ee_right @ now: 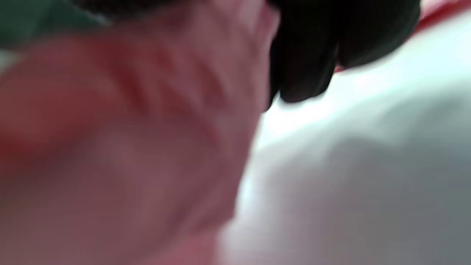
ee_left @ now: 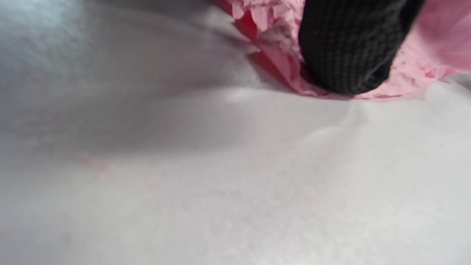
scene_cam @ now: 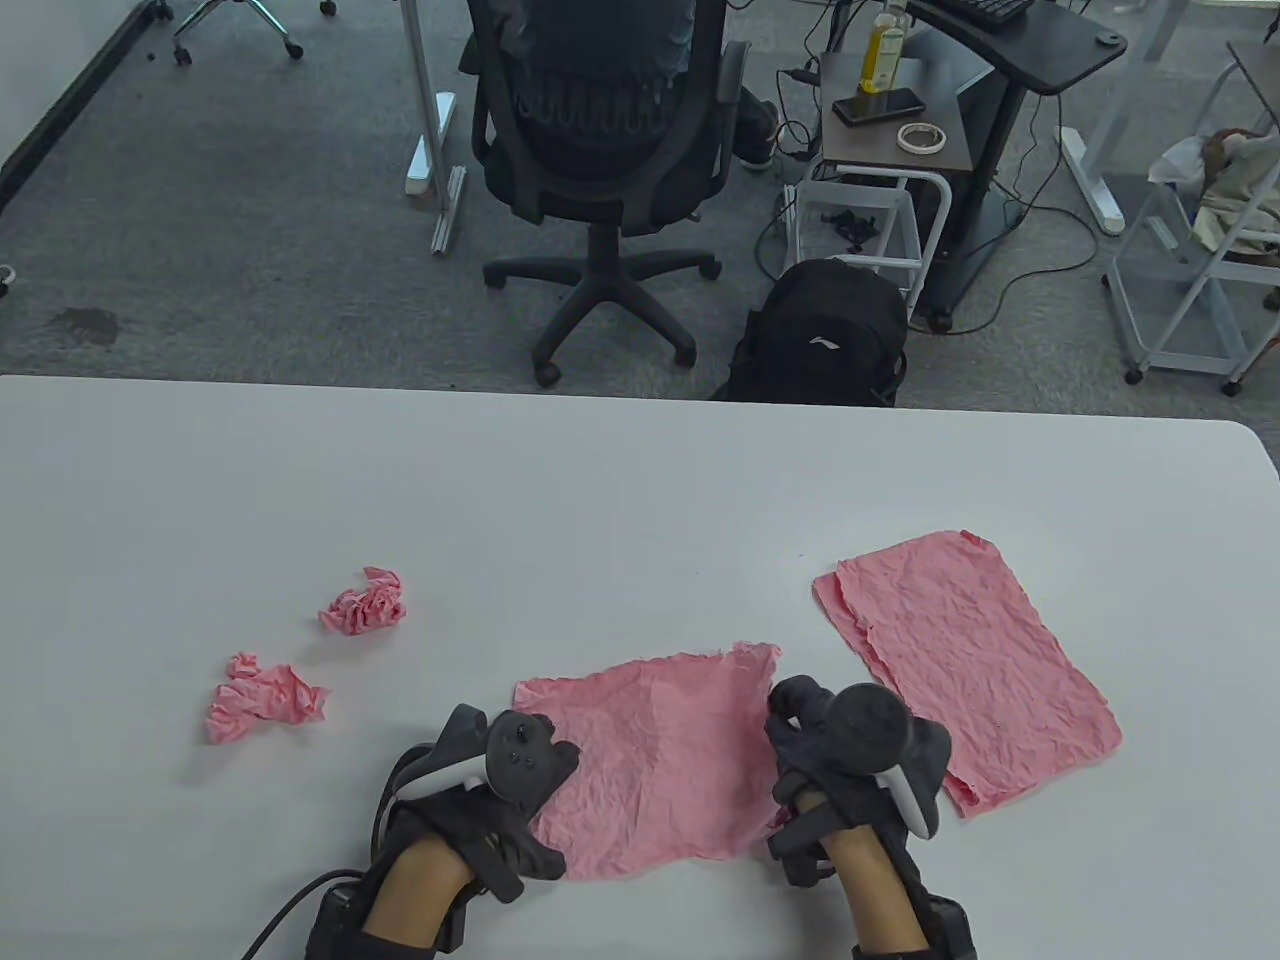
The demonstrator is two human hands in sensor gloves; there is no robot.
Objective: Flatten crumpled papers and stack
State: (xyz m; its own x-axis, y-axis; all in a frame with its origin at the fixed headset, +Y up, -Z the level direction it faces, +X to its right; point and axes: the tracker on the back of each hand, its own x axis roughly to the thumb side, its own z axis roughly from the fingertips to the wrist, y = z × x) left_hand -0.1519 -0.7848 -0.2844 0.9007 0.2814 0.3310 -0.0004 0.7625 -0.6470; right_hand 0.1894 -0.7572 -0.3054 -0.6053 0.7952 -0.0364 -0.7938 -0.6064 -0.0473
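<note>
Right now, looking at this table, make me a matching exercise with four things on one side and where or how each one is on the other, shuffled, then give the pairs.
Things:
1. stack
2. sheet
3. wads
4. backpack

Places or states:
A. still crumpled, on the table's left
B. on the floor beyond the table
C. between the two hands, being flattened
D. flattened, on the table's right

Pairs: 1-D, 2-C, 3-A, 4-B

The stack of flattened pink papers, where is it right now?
In the table view, the stack of flattened papers lies on the table's right side, just right of the right hand.
</note>
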